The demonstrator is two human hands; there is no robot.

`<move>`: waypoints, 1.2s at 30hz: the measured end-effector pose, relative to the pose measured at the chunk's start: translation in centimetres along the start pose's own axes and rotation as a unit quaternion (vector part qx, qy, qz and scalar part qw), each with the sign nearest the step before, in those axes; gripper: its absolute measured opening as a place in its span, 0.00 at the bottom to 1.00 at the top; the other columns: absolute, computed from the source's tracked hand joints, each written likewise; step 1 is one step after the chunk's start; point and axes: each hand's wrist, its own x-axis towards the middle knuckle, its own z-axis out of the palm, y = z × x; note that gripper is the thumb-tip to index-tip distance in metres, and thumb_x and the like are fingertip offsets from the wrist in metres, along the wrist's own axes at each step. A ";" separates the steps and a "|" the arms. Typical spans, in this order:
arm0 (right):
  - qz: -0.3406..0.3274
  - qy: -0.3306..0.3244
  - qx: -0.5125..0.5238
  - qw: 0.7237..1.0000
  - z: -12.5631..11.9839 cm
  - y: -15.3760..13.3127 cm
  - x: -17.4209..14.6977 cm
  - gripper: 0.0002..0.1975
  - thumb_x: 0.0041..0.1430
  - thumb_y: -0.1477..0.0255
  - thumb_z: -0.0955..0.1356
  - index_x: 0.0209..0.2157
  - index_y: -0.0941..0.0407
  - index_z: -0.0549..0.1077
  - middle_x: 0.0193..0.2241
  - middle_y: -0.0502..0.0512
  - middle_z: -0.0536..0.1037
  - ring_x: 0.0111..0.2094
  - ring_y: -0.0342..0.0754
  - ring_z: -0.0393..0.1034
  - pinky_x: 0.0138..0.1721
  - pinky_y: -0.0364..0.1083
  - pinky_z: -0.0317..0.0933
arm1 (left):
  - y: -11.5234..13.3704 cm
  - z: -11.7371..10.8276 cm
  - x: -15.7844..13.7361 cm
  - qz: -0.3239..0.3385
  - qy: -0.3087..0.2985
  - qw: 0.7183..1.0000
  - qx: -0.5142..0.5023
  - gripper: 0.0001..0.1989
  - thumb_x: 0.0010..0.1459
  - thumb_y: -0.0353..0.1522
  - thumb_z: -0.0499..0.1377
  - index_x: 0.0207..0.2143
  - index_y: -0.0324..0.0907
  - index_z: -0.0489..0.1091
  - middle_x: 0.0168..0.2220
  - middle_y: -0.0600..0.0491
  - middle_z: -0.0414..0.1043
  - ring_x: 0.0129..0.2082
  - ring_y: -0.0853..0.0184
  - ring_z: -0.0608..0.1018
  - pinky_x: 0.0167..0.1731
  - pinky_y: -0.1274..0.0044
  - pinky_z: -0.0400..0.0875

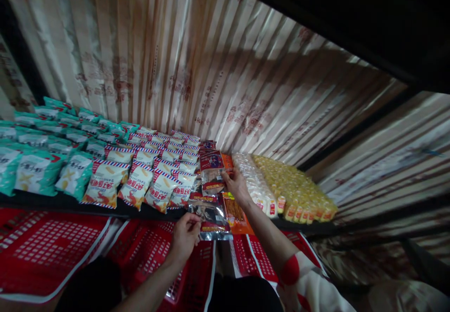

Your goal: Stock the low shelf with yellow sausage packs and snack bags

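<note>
My left hand (185, 236) is closed in a pinch at the left edge of a flat, dark red and clear snack pouch (214, 218) at the shelf's front edge. Just above it, my right hand (237, 186) has its fingers closed on the right side of another dark red pouch (211, 161) with a clear window. More such pouches lie in a row behind these. An orange snack packet (235, 211) lies beside the front pouch, partly under my right forearm. The contents of the pouches are too dim to make out.
White-and-red snack bags (103, 183) and teal bags (40, 171) fill the shelf's left. Right of the pouches stand white wrapped packs (258, 185) and yellow packs (297, 190). Red baskets (52, 251) sit below. Pleated curtain (168, 54) hangs behind; a dark beam (337, 35) crosses above.
</note>
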 end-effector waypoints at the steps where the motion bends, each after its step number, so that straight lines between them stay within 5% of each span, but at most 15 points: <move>1: 0.003 0.002 -0.013 1.000 0.0 -0.1 -0.1 0.19 0.54 0.57 0.62 0.40 0.58 0.69 0.26 0.52 0.76 0.26 0.45 0.70 0.28 0.42 0.63 | 0.0 0.0 0.1 -0.001 0.001 1.000 -0.004 0.14 0.39 0.41 0.60 0.23 0.40 0.64 0.18 0.58 0.67 0.10 0.78 0.62 0.10 0.84 0.54; 7: 0.016 0.019 -0.097 0.995 0.1 -1.1 -0.8 0.20 0.56 0.63 0.62 0.49 0.55 0.68 0.30 0.55 0.78 0.29 0.47 0.72 0.32 0.44 0.63 | 0.2 0.0 0.2 -0.005 0.001 1.000 -0.011 0.14 0.38 0.41 0.61 0.23 0.41 0.64 0.18 0.58 0.67 0.10 0.77 0.62 0.10 0.83 0.54; 18: -0.090 0.016 -0.185 0.979 1.7 -2.9 0.7 0.15 0.56 0.71 0.60 0.40 0.56 0.75 0.36 0.57 0.79 0.37 0.49 0.74 0.38 0.43 0.64 | 0.2 -0.5 0.4 0.045 0.020 0.996 0.072 0.06 0.41 0.35 0.61 0.21 0.43 0.68 0.18 0.55 0.68 0.19 0.69 0.72 0.17 0.82 0.62; 28: -0.061 -0.033 -0.359 0.931 1.5 -5.2 -0.1 0.16 0.59 0.63 0.60 0.42 0.51 0.74 0.36 0.59 0.78 0.37 0.53 0.74 0.33 0.46 0.62 | 0.7 -0.7 0.4 0.078 -0.003 0.992 0.098 0.06 0.43 0.35 0.57 0.23 0.42 0.68 0.23 0.52 0.72 0.26 0.65 0.75 0.26 0.78 0.68; 36: -0.070 0.010 -0.318 0.946 -0.1 -4.1 -2.7 0.19 0.61 0.61 0.59 0.51 0.51 0.67 0.42 0.57 0.75 0.38 0.50 0.72 0.35 0.45 0.61 | 0.1 -1.0 0.5 0.090 -0.027 0.989 0.115 0.08 0.46 0.36 0.57 0.24 0.41 0.67 0.22 0.54 0.71 0.22 0.69 0.73 0.20 0.81 0.65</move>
